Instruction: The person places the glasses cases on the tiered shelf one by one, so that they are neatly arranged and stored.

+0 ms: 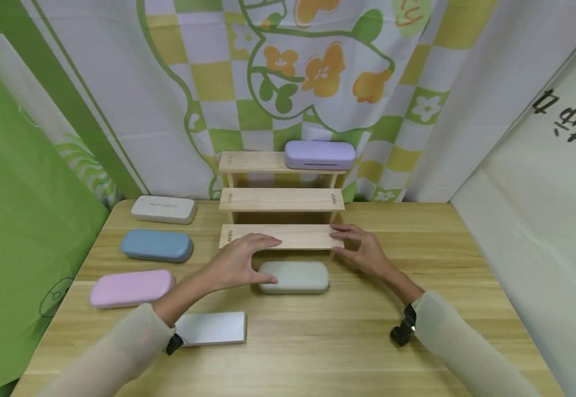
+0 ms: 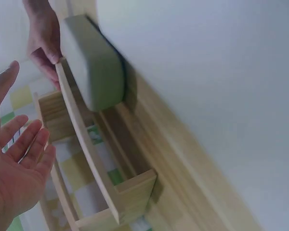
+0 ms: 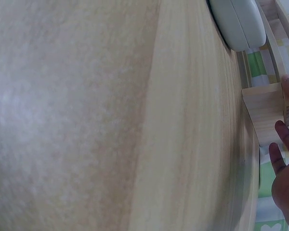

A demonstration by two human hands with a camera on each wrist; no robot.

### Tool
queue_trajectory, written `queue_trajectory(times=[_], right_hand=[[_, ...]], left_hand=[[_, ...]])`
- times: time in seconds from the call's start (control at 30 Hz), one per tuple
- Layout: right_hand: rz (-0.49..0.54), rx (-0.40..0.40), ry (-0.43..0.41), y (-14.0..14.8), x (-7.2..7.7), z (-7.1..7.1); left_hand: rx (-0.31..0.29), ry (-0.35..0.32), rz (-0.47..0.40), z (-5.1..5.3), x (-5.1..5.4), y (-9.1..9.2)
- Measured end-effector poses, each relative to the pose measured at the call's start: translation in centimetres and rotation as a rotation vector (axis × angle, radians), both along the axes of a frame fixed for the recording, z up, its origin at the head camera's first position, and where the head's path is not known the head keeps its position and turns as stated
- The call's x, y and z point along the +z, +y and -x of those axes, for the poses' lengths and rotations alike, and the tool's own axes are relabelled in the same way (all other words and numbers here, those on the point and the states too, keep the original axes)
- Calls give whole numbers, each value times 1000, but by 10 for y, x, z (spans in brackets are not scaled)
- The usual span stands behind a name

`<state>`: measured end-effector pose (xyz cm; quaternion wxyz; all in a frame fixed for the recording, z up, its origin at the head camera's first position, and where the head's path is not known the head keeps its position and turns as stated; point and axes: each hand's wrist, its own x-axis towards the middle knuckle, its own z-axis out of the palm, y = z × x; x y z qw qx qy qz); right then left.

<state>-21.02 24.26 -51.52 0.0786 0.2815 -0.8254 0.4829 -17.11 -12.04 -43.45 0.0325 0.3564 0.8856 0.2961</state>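
Observation:
A three-step wooden shelf (image 1: pixel 282 199) stands at the back of the table. My right hand (image 1: pixel 362 251) holds the right end of its lowest step, thumb at the front edge and fingers over the top; the left wrist view also shows this right hand (image 2: pixel 44 41) at the board's end. With fingers spread, my left hand (image 1: pixel 238 262) hovers by the left part of that step and holds nothing. Its thumb overlaps the left end of a grey-green glasses case (image 1: pixel 295 277), which lies just in front of the shelf. On the top step, at the right, sits a purple glasses case (image 1: pixel 320 155).
Down the table's left side lie a white case (image 1: pixel 164 209), a blue case (image 1: pixel 156 245) and a pink case (image 1: pixel 131 288). A flat white box (image 1: pixel 213 328) lies near my left forearm, partly hidden. A patterned curtain (image 1: pixel 318 66) hangs behind the shelf.

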Motion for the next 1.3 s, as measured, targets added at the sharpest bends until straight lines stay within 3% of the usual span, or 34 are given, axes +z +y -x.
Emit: queue_trajectory(times=[0.27, 0.5, 0.8, 1.3], right_hand=[[-15, -5, -19, 0, 1, 0], [-13, -7, -22, -1, 1, -2], [-3, -4, -24, 0, -1, 0], [-4, -18, -11, -2, 1, -1]], left_hand=[[10, -33, 6, -7, -13, -3], [10, -17, 3, -12, -25, -6], [1, 1, 3, -12, -36, -6], [21, -40, -13, -12, -54, 2]])
